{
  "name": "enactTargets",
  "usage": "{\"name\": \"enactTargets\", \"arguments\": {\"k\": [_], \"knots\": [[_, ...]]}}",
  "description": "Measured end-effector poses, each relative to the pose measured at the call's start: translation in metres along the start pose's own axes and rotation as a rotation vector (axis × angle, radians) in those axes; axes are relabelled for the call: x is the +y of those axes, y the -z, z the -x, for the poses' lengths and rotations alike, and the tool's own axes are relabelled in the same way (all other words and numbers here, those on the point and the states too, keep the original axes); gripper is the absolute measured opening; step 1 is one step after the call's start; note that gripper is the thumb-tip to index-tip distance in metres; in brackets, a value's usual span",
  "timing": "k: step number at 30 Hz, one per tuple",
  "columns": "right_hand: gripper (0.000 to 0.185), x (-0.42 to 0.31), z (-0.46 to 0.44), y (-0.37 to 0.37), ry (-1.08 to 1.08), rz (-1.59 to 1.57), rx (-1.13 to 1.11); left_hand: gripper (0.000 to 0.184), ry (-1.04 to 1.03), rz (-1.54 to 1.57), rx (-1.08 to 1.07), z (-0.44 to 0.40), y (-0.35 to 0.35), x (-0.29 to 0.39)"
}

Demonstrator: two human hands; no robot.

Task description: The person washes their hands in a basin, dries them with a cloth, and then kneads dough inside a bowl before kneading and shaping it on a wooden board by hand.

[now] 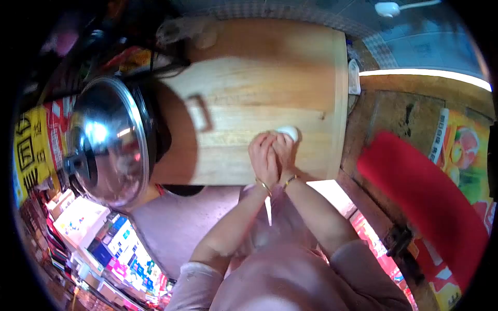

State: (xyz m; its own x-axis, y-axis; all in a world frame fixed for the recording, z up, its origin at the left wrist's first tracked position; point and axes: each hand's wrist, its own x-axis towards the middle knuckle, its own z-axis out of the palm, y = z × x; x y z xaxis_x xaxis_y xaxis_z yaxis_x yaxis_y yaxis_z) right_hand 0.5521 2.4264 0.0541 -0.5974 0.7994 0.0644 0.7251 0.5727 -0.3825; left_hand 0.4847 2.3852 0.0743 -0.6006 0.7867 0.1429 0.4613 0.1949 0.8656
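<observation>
Both my hands are close together near the front right of a wooden board (244, 83). Under the fingers of my right hand (283, 151) is a smooth white lump (289, 132) that looks like dough, its far side showing past the fingertips. My left hand (263, 155) presses against the right one, with its fingers together and curled. The hands cover most of the lump, so how much of it each one grips is partly hidden. A thin bracelet sits on each wrist.
A large pan with a shiny domed lid (111, 137) stands left of the board, casting a shadow on it. At the right are a red curved panel (420, 192) and a wooden door (404, 122). A white container (354, 76) touches the board's right edge.
</observation>
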Motion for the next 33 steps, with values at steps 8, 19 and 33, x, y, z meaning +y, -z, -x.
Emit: {"name": "enactTargets", "arguments": {"k": [8, 19, 33], "knots": [[0.01, 0.005, -0.073, -0.045, -0.107, -0.085, 0.103, 0.026, 0.093, 0.089, -0.063, -0.079, -0.018, -0.03], [0.011, 0.013, -0.117, -0.054, -0.033, -0.068, -0.066, 0.023, 0.162, 0.133, -0.005, -0.12, -0.03, -0.043], [0.027, 0.001, -0.114, 0.022, -0.108, -0.081, -0.408, 0.031, 0.259, 0.225, 0.051, -0.104, -0.021, -0.024]]}}
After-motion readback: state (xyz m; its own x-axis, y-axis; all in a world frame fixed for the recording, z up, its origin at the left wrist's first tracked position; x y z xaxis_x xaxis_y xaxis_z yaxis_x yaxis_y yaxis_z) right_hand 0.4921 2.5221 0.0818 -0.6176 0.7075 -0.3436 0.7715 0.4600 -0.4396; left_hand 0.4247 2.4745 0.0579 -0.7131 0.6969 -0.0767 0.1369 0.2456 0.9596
